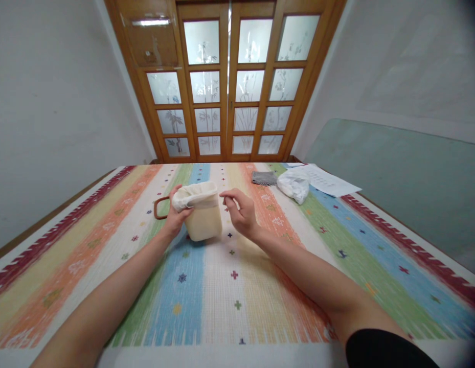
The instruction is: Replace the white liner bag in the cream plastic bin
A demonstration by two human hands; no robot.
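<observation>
A small cream bin point(204, 223) with a brown handle point(156, 208) on its left is held tilted over the striped tablecloth. A thin whitish bag point(195, 194) lines it and folds over the rim, bunched at the left. My left hand point(176, 213) is closed round the bin's left rim, thumb in front, pressing the bag against it. Just right of the rim, my right hand point(241, 209) has its fingers curled in and its thumb near the forefinger. A narrow gap parts it from the bin, and nothing shows in its fingers.
A folded grey cloth point(264, 178), a crumpled white plastic bag point(294, 185) and printed paper sheets point(331, 181) lie at the table's far right. The striped tablecloth point(218, 306) covers the table. Behind it stand wooden doors point(228, 76) with glass panes; a greenish board point(394, 168) leans at right.
</observation>
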